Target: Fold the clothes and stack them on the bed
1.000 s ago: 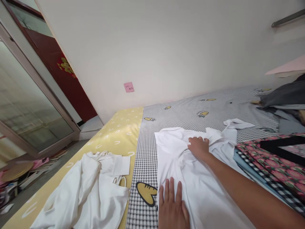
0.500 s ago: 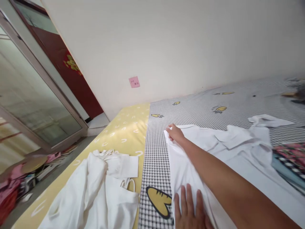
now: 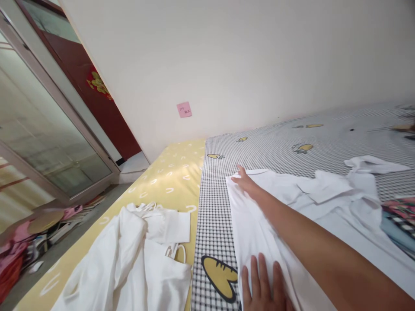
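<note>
A white garment (image 3: 327, 224) lies spread over the black-and-white checked part of the bed, with creases and loose folds on its right side. My left hand (image 3: 264, 287) rests palm down on its near left part, fingers stretched out flat. Reaching across the cloth, my right hand (image 3: 244, 179) is at the garment's far left corner with thumb and finger apart. Another white garment (image 3: 139, 259), with thin straps, lies loosely bunched to the left on the yellow cover.
Folded coloured clothes (image 3: 400, 220) sit at the right edge. The bed's yellow cover (image 3: 155, 190) drops away on the left toward a floor with scattered things (image 3: 42, 233). Behind the bed rises a white wall with a pink note (image 3: 184, 109). A glass door (image 3: 55, 116) stands at left.
My right hand's fingers have opened from their pinch on the garment's far corner. My left hand stays flat on the cloth. The view has shifted slightly.
</note>
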`<state>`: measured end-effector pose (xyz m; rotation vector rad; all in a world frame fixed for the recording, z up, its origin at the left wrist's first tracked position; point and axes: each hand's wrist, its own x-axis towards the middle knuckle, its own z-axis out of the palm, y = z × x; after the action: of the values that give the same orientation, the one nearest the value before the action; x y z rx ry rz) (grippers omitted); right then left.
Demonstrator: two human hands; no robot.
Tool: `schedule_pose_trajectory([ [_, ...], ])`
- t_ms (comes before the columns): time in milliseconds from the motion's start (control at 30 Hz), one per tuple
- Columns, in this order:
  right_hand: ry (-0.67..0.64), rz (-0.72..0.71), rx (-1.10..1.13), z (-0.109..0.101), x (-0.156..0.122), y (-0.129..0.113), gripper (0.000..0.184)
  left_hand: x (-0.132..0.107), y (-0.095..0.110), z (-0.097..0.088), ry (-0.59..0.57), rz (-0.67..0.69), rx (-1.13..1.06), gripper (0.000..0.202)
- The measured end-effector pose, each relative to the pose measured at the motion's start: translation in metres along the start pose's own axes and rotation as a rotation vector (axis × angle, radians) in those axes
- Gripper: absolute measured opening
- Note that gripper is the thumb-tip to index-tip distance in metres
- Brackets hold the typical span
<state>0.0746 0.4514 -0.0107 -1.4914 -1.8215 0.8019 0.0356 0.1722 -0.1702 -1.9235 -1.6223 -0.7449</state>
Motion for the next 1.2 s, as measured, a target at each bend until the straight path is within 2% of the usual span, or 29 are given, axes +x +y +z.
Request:
schedule_pose_trajectory([
  [133, 0.034, -0.141, -0.228, 0.009, -0.049, 0.012, 0.058, 0.003, -0.002, 0.002, 0.02, -0.014, -0.024, 0.082],
  [267, -0.089, -0.206, -0.366, 0.032, -0.088, 0.034, 0.062, 0.003, -0.008, 0.008, 0.027, -0.022, -0.055, 0.08],
  [367, -0.114, -0.21, -0.425, 0.041, -0.092, 0.041, 0.069, 0.004, -0.016, 0.013, 0.017, 0.014, -0.053, 0.082],
  [500, -0.15, -0.235, -0.432, 0.034, -0.091, 0.036, 0.072, 0.008, -0.026, 0.015, 0.016, 0.052, -0.036, 0.083],
  [600, -0.258, -0.236, -0.381, 0.017, -0.105, 0.03, 0.072, 0.014, -0.028, 0.01, 0.033, 0.085, -0.007, 0.084],
  [700, -0.378, -0.232, -0.298, -0.003, -0.134, 0.029, 0.062, 0.019, -0.03, 0.001, 0.027, 0.124, 0.041, 0.085],
  [800, -0.383, -0.279, -0.252, -0.023, -0.173, 0.038, 0.051, 0.021, -0.036, -0.006, 0.0, 0.182, 0.066, 0.088],
  [900, -0.318, -0.35, -0.219, -0.043, -0.209, 0.055, 0.045, 0.022, -0.042, -0.009, 0.0, 0.245, 0.071, 0.087],
  [1000, -0.212, -0.336, -0.254, -0.072, -0.222, 0.068, 0.037, 0.023, -0.041, -0.009, 0.008, 0.224, 0.076, 0.083],
  [1067, -0.083, -0.266, -0.315, -0.097, -0.212, 0.071, 0.037, 0.023, -0.037, -0.009, 0.011, 0.179, 0.064, 0.08],
  [1200, 0.194, -0.152, -0.419, -0.149, -0.167, 0.072, 0.044, 0.022, -0.029, -0.01, 0.026, 0.134, 0.038, 0.079],
])
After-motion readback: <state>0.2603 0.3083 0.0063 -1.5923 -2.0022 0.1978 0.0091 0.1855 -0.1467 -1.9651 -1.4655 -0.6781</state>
